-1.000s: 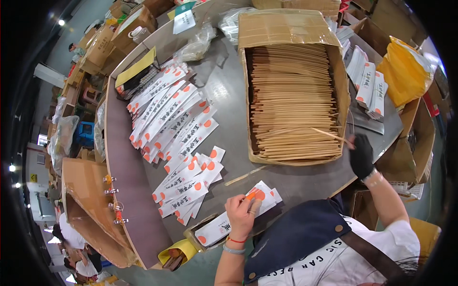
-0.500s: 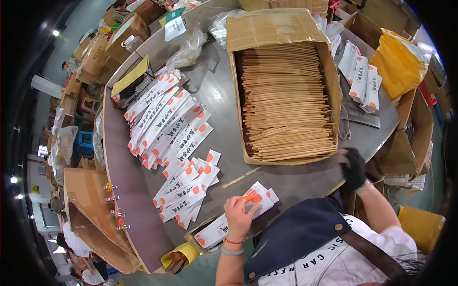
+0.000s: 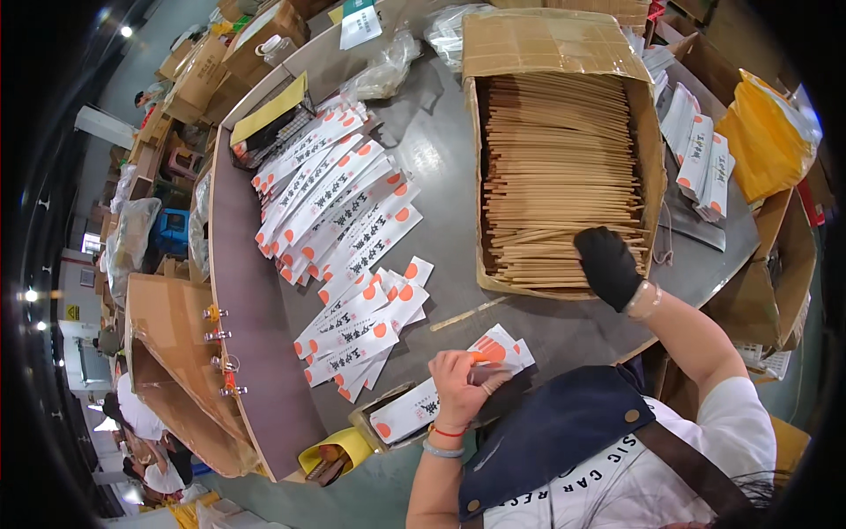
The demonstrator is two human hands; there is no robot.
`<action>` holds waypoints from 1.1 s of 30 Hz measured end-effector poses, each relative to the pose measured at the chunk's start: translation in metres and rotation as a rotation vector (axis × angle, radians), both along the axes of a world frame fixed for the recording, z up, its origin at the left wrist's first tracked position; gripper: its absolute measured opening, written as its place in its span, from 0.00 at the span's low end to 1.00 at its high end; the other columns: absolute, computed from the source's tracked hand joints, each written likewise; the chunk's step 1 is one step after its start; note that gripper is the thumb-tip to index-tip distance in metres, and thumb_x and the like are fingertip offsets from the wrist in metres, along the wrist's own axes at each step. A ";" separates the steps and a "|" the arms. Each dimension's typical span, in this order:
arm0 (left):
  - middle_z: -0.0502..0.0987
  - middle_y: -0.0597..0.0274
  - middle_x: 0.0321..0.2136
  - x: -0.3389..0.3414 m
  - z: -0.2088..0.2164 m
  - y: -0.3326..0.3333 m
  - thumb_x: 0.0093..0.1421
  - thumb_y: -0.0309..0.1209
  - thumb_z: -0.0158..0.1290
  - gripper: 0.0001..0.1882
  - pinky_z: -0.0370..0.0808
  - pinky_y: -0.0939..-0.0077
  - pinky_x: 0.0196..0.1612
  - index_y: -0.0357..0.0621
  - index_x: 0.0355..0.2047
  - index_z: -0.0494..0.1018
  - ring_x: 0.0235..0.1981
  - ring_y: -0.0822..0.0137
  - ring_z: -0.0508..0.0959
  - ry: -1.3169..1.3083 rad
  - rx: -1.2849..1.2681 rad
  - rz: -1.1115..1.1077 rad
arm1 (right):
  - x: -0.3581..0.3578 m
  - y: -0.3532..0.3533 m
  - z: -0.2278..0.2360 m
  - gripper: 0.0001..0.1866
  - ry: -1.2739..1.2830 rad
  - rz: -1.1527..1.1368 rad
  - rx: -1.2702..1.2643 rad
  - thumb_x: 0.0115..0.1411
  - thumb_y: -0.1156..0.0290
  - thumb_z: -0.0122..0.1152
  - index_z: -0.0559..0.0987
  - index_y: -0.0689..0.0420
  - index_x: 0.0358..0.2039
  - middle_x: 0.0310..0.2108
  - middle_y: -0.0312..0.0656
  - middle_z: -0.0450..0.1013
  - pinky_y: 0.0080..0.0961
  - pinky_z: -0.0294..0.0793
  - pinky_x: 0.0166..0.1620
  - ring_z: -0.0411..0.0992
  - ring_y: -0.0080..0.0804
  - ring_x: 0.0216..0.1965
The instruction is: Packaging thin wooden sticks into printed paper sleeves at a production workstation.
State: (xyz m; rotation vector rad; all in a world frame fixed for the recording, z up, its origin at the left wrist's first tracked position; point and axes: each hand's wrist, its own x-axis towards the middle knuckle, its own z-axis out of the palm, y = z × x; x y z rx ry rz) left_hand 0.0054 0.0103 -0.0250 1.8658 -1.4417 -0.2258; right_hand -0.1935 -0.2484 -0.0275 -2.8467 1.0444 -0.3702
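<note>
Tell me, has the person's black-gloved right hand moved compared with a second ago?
Yes. The black-gloved right hand has gone from beyond the open cardboard box's near right corner to over the wooden sticks inside it.

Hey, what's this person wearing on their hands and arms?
The right hand wears a black glove, with a pale beaded bracelet at the wrist. The left hand is bare, with a red string band and a light bracelet on its wrist. A short white sleeve covers the right upper arm; both forearms are uncovered.
</note>
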 end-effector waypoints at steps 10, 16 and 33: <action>0.72 0.68 0.27 0.011 -0.005 0.007 0.50 0.40 0.67 0.13 0.63 0.71 0.39 0.45 0.28 0.79 0.30 0.65 0.69 0.217 0.084 -0.086 | -0.029 0.058 0.046 0.16 -0.144 0.402 0.413 0.50 0.71 0.68 0.84 0.44 0.41 0.21 0.41 0.70 0.37 0.69 0.26 0.72 0.42 0.23; 0.72 0.68 0.27 0.011 -0.002 0.005 0.54 0.42 0.64 0.14 0.62 0.72 0.40 0.44 0.28 0.78 0.29 0.65 0.70 0.238 0.034 -0.078 | -0.038 0.054 0.046 0.18 -0.047 0.450 0.314 0.50 0.63 0.71 0.83 0.41 0.44 0.22 0.37 0.71 0.33 0.69 0.24 0.73 0.37 0.23; 0.77 0.62 0.31 -0.013 0.041 -0.030 0.53 0.30 0.61 0.09 0.70 0.63 0.39 0.48 0.36 0.79 0.33 0.59 0.76 -0.177 0.029 -0.325 | 0.028 0.088 0.109 0.27 -0.165 0.564 0.350 0.69 0.62 0.48 0.65 0.59 0.65 0.62 0.53 0.64 0.36 0.56 0.66 0.59 0.45 0.67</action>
